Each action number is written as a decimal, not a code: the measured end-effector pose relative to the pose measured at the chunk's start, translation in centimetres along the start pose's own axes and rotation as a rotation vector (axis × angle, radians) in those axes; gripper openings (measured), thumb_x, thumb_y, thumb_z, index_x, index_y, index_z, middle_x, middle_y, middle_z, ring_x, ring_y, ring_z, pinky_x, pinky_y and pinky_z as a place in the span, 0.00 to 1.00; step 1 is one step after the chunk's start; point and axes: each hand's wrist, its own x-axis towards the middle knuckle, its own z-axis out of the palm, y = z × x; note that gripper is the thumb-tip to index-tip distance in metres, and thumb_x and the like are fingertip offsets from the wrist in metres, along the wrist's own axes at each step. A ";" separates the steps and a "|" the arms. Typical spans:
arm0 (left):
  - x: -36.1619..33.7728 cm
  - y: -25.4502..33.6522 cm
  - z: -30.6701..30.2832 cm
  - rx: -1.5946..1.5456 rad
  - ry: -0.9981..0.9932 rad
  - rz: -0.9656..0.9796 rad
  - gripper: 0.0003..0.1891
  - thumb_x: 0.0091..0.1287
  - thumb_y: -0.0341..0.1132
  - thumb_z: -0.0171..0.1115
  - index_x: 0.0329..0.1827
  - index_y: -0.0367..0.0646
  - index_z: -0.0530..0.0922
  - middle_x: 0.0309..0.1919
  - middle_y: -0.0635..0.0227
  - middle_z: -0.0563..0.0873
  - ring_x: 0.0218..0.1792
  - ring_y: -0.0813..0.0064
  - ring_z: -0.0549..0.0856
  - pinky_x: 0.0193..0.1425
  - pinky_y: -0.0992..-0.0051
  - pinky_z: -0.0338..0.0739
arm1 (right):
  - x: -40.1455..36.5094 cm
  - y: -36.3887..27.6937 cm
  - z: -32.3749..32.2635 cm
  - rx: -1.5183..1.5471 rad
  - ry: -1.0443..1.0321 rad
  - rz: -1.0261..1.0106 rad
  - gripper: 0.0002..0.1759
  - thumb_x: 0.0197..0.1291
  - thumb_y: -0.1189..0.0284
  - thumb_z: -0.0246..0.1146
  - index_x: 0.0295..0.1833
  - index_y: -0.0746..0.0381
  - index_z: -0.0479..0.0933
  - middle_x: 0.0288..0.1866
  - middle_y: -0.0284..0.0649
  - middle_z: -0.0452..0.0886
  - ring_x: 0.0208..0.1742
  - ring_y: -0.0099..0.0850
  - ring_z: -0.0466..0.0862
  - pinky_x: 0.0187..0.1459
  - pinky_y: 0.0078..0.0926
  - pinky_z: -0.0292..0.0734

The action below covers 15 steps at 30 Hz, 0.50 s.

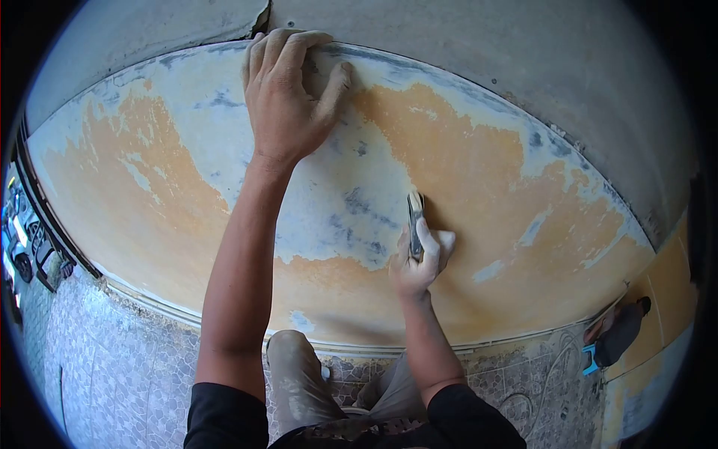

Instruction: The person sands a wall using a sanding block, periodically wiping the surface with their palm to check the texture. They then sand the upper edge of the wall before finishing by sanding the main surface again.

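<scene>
My left hand (288, 93) rests palm-down on the upper edge of a wall panel (479, 202), its fingers over the edge strip and its thumb spread to the right. The panel's surface is patchy, tan-orange beside pale white with bluish-grey marks. Lower and to the right, my right hand (422, 258) grips a narrow, dark grey hand scraper (415, 224) with a pale, dusty tip. That tip overlaps the border between white and orange patches. Whitish dust coats the fingers of both hands.
Grey surface (449, 37) lies beyond the panel's upper edge. Below is a patterned tile floor (127, 359) beside my dusty trousers (299, 374). Another person (624, 333) is at the lower right, near a blue object (591, 359). Motorbikes (26, 239) stand at the far left.
</scene>
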 end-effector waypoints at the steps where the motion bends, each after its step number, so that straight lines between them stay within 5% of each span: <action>1: 0.0 0.0 0.1 -0.018 -0.016 0.013 0.18 0.69 0.43 0.73 0.58 0.47 0.87 0.50 0.65 0.86 0.57 0.59 0.81 0.73 0.58 0.70 | 2.8 -0.2 0.7 -0.014 0.010 -0.015 0.25 0.61 0.83 0.76 0.64 0.57 0.84 0.35 0.28 0.80 0.38 0.32 0.77 0.46 0.35 0.67; 3: 0.0 -0.2 -0.1 0.008 -0.014 0.015 0.18 0.69 0.43 0.73 0.58 0.46 0.87 0.51 0.66 0.86 0.56 0.60 0.81 0.72 0.59 0.70 | 7.2 -0.8 1.7 -0.013 0.044 -0.005 0.27 0.60 0.82 0.76 0.66 0.56 0.84 0.35 0.27 0.79 0.38 0.31 0.76 0.47 0.35 0.65; 5: 0.1 -0.6 -0.4 0.003 -0.046 0.047 0.18 0.70 0.43 0.73 0.59 0.46 0.87 0.51 0.67 0.86 0.57 0.61 0.81 0.73 0.59 0.69 | 9.2 -1.3 1.9 0.054 0.051 0.010 0.29 0.59 0.87 0.76 0.67 0.63 0.83 0.37 0.37 0.78 0.38 0.36 0.74 0.41 0.38 0.71; 11: 0.5 0.4 -1.2 0.011 -0.149 -0.040 0.17 0.72 0.44 0.72 0.59 0.47 0.87 0.50 0.67 0.86 0.60 0.62 0.80 0.74 0.58 0.69 | -10.4 -1.7 -0.8 -0.075 -0.009 0.054 0.26 0.62 0.83 0.76 0.65 0.60 0.80 0.40 0.36 0.78 0.39 0.38 0.76 0.44 0.41 0.68; 15: 0.8 0.3 -0.6 -0.017 -0.078 -0.004 0.17 0.68 0.43 0.73 0.55 0.46 0.86 0.45 0.68 0.84 0.52 0.62 0.80 0.70 0.60 0.70 | -9.3 -1.3 -1.4 -0.019 -0.061 0.091 0.29 0.63 0.82 0.74 0.69 0.58 0.76 0.39 0.36 0.79 0.41 0.37 0.77 0.48 0.41 0.67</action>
